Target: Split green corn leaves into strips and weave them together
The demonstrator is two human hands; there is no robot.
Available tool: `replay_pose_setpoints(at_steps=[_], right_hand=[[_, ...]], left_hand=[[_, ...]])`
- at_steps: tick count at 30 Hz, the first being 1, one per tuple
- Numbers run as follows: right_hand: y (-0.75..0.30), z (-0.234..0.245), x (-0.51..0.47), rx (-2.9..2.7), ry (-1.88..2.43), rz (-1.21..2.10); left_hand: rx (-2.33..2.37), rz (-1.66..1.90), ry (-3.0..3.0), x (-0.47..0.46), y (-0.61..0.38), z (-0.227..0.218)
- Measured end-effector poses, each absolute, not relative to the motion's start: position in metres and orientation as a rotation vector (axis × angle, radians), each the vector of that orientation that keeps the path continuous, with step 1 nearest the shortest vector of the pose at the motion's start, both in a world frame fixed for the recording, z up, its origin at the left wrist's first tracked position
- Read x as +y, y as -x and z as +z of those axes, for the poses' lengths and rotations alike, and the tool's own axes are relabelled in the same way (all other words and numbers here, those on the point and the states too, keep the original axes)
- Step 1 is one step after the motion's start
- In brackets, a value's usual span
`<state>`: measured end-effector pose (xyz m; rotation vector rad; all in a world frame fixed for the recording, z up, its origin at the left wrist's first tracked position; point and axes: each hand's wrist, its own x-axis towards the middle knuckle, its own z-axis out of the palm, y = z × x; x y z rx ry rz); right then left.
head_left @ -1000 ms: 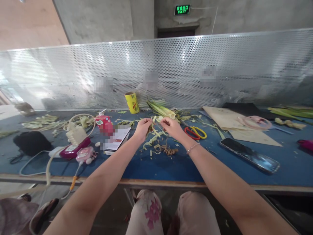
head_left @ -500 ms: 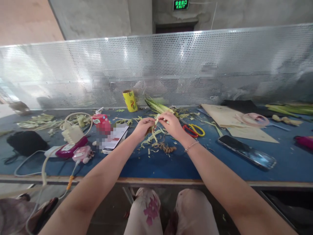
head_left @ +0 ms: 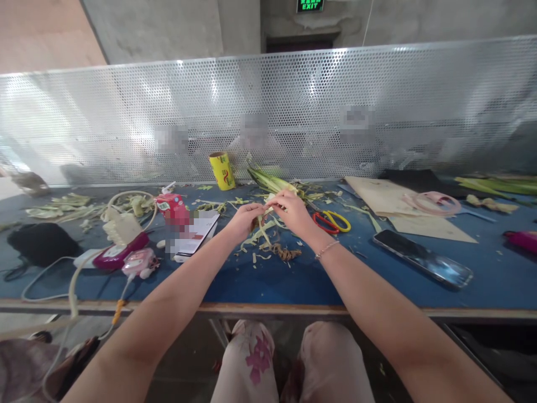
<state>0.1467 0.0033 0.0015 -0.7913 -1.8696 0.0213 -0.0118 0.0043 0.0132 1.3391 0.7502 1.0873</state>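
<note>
Workbench (head_left: pixel 260 285), blue felt top, littered with leaf trimmings (head_left: pixel 257 258). Left hand (head_left: pixel 243 219) and right hand (head_left: pixel 293 211) meet above its middle, both pinched shut on one pale green leaf strip (head_left: pixel 263 228). Strip bridges the two grips, long end trailing down toward the workbench, equally near both.

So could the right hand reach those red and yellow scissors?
Probably yes: the scissors lie just beside the right hand, only bare table between them, though its fingers are pinching a leaf strip.
</note>
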Motion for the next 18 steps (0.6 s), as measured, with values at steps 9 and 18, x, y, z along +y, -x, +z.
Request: replay_pose_setpoints(at_steps=[9,18], right_hand=[[-0.1389,0.0007,-0.0010,-1.840,0.866,0.186],[-0.1399,-0.0012,0.0010,-1.899,0.889,0.016]], left_hand=[[0.837,1.167,-1.166,0.0109,0.0120,0.0093],[0.866,1.151,-1.147,0.0054,0.0100,0.0114]])
